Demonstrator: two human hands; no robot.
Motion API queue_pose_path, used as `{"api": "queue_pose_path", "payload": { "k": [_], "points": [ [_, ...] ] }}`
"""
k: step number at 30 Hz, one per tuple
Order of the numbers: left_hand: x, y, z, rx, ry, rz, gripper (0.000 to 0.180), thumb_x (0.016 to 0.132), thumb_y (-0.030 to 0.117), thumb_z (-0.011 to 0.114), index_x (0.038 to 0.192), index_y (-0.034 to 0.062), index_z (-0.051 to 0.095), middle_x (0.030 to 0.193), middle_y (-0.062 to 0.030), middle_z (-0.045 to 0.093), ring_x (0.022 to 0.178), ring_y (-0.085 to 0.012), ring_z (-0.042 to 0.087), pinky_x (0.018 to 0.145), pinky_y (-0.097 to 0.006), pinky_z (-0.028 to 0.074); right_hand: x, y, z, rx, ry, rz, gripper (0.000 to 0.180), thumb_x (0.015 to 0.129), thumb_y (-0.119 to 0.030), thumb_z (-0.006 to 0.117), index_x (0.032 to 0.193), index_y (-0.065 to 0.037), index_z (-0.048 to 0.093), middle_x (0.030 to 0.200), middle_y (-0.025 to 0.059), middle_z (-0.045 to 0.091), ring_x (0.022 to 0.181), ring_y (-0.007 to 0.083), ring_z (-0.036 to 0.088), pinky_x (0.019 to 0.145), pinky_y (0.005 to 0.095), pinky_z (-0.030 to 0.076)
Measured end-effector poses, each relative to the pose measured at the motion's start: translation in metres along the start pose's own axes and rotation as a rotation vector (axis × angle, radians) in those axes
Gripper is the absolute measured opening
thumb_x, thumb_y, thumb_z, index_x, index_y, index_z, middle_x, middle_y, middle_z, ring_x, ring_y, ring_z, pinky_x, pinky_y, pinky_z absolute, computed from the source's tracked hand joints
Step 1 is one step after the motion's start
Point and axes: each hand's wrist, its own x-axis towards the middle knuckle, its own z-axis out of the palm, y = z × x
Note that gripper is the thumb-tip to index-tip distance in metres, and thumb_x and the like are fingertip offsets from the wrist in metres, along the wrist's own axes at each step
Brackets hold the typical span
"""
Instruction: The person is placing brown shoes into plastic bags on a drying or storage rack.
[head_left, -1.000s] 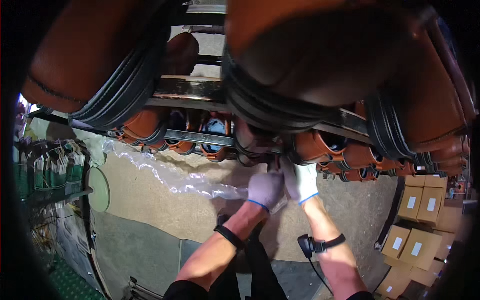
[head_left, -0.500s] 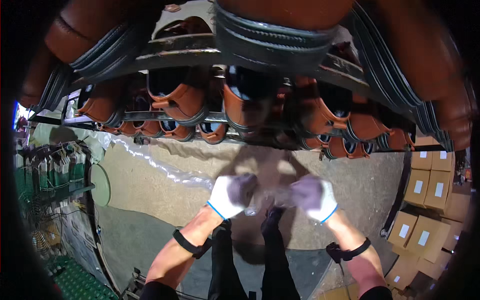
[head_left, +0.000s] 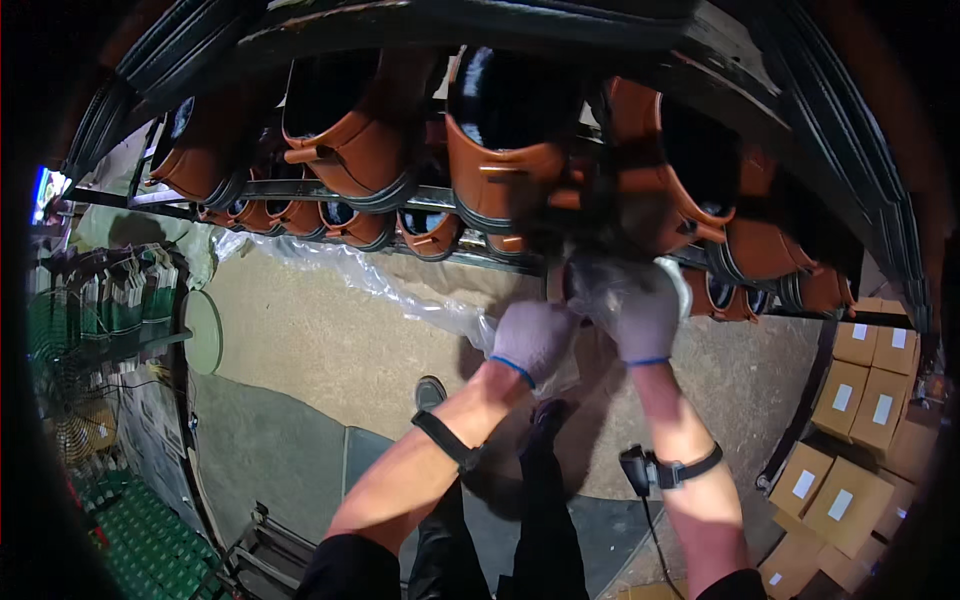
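Observation:
A long strip of clear plastic film [head_left: 375, 287] runs from the far left across to my hands. My left hand [head_left: 536, 338], in a white and grey glove with a blue cuff, is closed on the film in front of the rack. Beside it my right hand [head_left: 645, 312], gloved the same way, is raised to the lower edge of the shelf. Clear film bunches at its fingers, which are closed and partly in shadow. Just beyond both hands sit brown boots [head_left: 510, 165] with dark soles and dark insides, their heel ends facing me.
Metal rack rails [head_left: 330, 192] carry several boots at different heights, and a higher tier hangs close overhead. Cardboard boxes [head_left: 845, 395] are stacked at the right. Green and white pieces [head_left: 130, 330] hang at the left, near a round green disc [head_left: 203, 332].
Both hands have moved forward toward the rack and closer together, bringing the film along. The view has shifted, and my left foot now shows further forward.

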Motion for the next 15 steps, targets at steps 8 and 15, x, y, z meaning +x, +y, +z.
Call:
{"api": "queue_pose_path", "payload": {
  "k": [8,15],
  "points": [
    [-0.011,-0.011,0.001,-0.099,-0.034,-0.179,0.019,0.093,0.020,0.064,0.104,0.0065,0.073,0.091,-0.0211,0.076,0.086,-0.0438,0.075,0.073,-0.056,0.060,-0.016,-0.038,0.036,-0.734,-0.056,-0.386,0.023,0.089,-0.016,0.065,0.107,-0.009,0.079,0.095,0.0153,0.076,0.089,0.0383,0.073,0.080,0.0483,0.057],
    [0.009,-0.004,0.004,-0.154,0.019,-0.195,0.019,0.094,0.024,0.064,0.101,0.0094,0.073,0.094,-0.0207,0.076,0.088,-0.0444,0.075,0.075,-0.057,0.059,0.032,-0.037,0.043,-0.669,-0.520,0.086,0.053,0.107,-0.050,0.062,0.111,0.002,0.074,0.082,0.0222,0.074,0.085,0.0435,0.072,0.084,0.0493,0.057]
  ]
}}
